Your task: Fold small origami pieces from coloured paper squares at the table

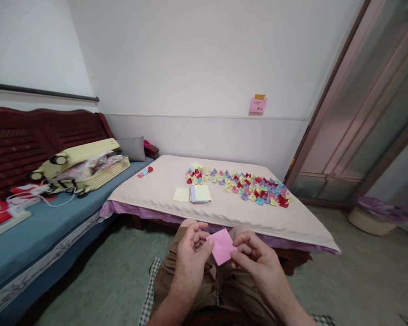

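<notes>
My left hand [192, 251] and my right hand [255, 258] pinch a small pink square of paper [221, 245] between them, held over my lap in front of the table. Thumb and fingers of each hand are closed on an edge of the sheet. Beyond the hands, on the cloth-covered table [163, 188], lies a stack of coloured paper sheets [200, 194] with a pale yellow sheet [181, 194] beside it. Farther back spreads a band of several small folded paper pieces [245, 183] in red, purple, yellow and blue. Two loose folded pieces [145, 171] lie at the table's left.
A blue-cushioned wooden sofa [37, 235] runs along the left with an open yellow suitcase [85, 170] and a grey pillow [132, 148]. A pink note [257, 105] is stuck on the wall. A sliding door [360, 113] and a basket [374, 215] stand at right.
</notes>
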